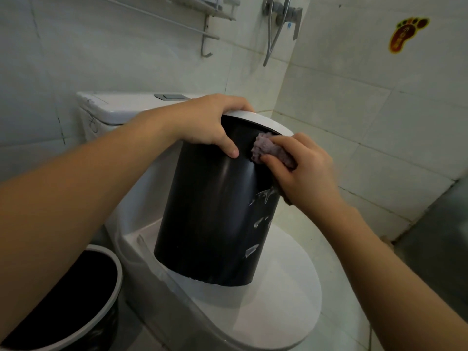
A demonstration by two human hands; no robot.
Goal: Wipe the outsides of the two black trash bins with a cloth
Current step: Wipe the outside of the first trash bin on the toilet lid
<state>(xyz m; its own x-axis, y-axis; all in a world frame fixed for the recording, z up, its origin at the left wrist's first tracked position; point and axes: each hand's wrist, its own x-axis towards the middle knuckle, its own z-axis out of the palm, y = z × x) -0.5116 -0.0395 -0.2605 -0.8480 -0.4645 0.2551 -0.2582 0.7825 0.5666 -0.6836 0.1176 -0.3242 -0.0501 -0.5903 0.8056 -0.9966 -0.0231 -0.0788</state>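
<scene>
Closed toilet lid [278, 287] bears black bin [210, 211]; second bin [76, 300] on floor.

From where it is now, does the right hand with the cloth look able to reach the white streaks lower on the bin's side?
Probably yes. The right hand presses the cloth on the bin just above the streaks, with nothing between them.

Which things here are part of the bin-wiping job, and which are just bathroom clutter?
Part of the job:
- black plastic bin with white rim, standing on the closed toilet lid
- purple fuzzy cloth
- second black bin on the floor
- left hand, right hand

Just there:
- white ceramic toilet
- metal shower hose
- orange footprint wall sticker
- metal wall rack
</scene>
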